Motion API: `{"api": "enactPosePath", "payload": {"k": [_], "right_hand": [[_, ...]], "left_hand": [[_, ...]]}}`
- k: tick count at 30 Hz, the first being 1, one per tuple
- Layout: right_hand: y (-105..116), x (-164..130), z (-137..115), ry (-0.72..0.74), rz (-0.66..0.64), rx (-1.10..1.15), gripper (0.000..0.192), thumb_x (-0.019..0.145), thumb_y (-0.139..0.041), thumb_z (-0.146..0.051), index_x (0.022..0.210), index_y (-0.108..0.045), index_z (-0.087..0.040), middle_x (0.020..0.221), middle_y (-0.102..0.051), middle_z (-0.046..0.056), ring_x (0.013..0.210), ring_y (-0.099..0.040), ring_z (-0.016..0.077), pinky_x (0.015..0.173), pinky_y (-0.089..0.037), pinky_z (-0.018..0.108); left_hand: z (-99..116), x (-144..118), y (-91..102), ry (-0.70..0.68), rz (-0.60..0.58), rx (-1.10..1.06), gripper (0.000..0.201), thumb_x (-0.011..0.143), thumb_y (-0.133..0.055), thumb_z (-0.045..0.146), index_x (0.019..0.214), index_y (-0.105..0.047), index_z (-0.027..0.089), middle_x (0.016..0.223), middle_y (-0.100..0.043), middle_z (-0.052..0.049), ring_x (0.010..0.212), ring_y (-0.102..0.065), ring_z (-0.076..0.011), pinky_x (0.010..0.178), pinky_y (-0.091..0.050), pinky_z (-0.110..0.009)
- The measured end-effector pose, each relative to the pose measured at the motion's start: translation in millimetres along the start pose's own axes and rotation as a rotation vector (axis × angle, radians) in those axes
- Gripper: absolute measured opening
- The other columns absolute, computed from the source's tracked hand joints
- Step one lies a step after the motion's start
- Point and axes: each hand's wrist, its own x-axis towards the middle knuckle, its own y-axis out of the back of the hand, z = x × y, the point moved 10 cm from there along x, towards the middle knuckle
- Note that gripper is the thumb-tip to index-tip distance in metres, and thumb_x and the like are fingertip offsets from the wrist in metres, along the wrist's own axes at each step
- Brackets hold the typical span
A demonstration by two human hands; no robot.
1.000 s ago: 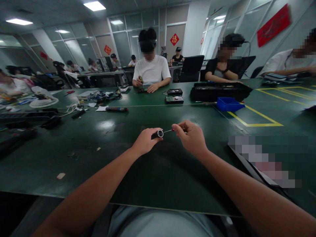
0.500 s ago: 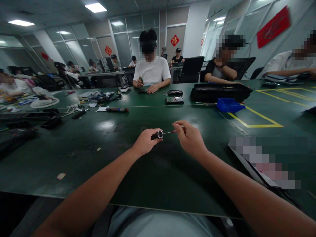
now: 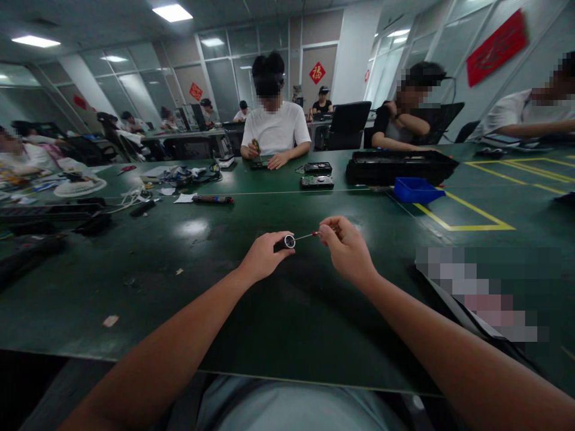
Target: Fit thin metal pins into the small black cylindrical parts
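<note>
A small black cylinder (image 3: 287, 242) with a round silvery end face sits just above the green table (image 3: 278, 335), near the middle of the view. Its bright face is turned to the right, toward the thin screwdriver (image 3: 309, 235) whose metal tip meets that face. This looks like the reason for the grip: the part is held level and steady so that the tool can come in along its axis.

The left hand (image 3: 263, 257) wraps the cylinder from the left, fingers curled shut around its body, with only the right end sticking out. The right hand (image 3: 345, 248) is just to the right of it, thumb and fingertips pinching the screwdriver's reddish handle.

Farther off on the table lie a blue bin (image 3: 415, 189), a long black tray (image 3: 399, 166) and some circuit boards (image 3: 317, 181), in front of other seated people.
</note>
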Motion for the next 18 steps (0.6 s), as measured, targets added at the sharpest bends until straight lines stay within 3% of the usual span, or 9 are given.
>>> {"api": "enactPosePath", "payload": {"k": [6, 10, 13, 18], "right_hand": [[-7.6, 5.0, 35.7, -0.249, 0.047, 0.490, 0.024, 0.086, -0.059, -0.045, 0.085, -0.063, -0.021, 0.078, -0.061, 0.003, 0.070, -0.059, 0.0168, 0.071, -0.050, 0.035], [-14.0, 3.6, 61.9, -0.456, 0.044, 0.567, 0.022, 0.085, -0.061, -0.040, 0.076, -0.060, -0.020, 0.069, -0.056, 0.001, 0.061, -0.054, 0.0148, 0.068, -0.051, 0.035], [-8.5, 4.8, 67.5, -0.443, 0.079, 0.425, 0.022, 0.087, -0.058, -0.038, 0.076, -0.060, -0.020, 0.070, -0.058, 0.002, 0.061, -0.054, 0.0151, 0.063, -0.049, 0.034], [-2.8, 6.4, 51.4, -0.279, 0.102, 0.327, 0.024, 0.090, -0.052, -0.043, 0.085, -0.059, -0.021, 0.075, -0.061, 0.002, 0.064, -0.056, 0.0154, 0.064, -0.047, 0.033]], "left_hand": [[10.2, -0.6, 5.7, -0.075, 0.002, -0.002, 0.041, 0.086, -0.070, 0.028, 0.126, -0.063, 0.023, 0.120, -0.068, -0.005, 0.110, -0.061, -0.0237, 0.098, -0.045, -0.039], [13.2, 1.7, 3.2, -0.117, -0.061, 0.057, 0.036, 0.086, -0.069, 0.025, 0.122, -0.066, 0.022, 0.117, -0.070, -0.005, 0.107, -0.061, -0.0235, 0.099, -0.042, -0.040], [2.0, 4.5, 1.4, -0.054, -0.077, 0.087, 0.034, 0.086, -0.069, 0.025, 0.120, -0.067, 0.022, 0.117, -0.070, -0.006, 0.107, -0.061, -0.0243, 0.099, -0.042, -0.041], [-3.7, 4.9, -4.2, -0.075, -0.108, 0.127, 0.035, 0.086, -0.070, 0.027, 0.120, -0.067, 0.023, 0.115, -0.070, -0.005, 0.105, -0.061, -0.0244, 0.098, -0.041, -0.042]]}}
